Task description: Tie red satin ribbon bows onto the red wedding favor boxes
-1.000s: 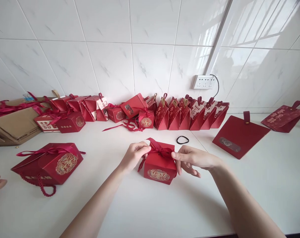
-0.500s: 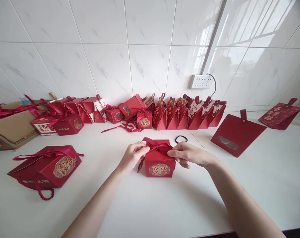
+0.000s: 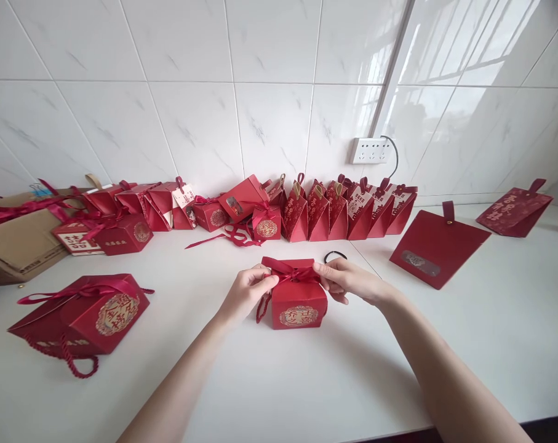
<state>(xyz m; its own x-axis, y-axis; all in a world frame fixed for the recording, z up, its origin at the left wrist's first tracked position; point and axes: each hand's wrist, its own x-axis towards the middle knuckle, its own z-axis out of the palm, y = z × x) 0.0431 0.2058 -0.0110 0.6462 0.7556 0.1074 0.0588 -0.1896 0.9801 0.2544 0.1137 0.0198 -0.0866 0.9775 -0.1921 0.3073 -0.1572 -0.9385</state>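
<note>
A red gift box (image 3: 299,298) with a gold round emblem on its front stands upright on the white table. A dark red satin ribbon (image 3: 293,277) is knotted across its top. At the box's upper left, my left hand (image 3: 250,292) is closed, thumb and fingers pinching the ribbon. On the other side, my right hand (image 3: 347,280) is closed at the top right corner of the box, its thumb on the raised flap's edge and the ribbon close by its fingers. What lies behind those fingers is partly hidden. A twisted red cord (image 3: 262,307) hangs at the box's left side.
Left on the white table (image 3: 242,394) lies a larger ribboned red box (image 3: 82,314). Red gift boxes (image 3: 294,212) line the tiled wall, beside a brown cardboard box (image 3: 23,246). A black hair tie (image 3: 334,253), a red flat bag (image 3: 438,249) and another box (image 3: 514,209) are rightward.
My right hand has shifted up from the ribbon's right side to the box's top corner. My left hand still pinches the ribbon. The view has moved slightly.
</note>
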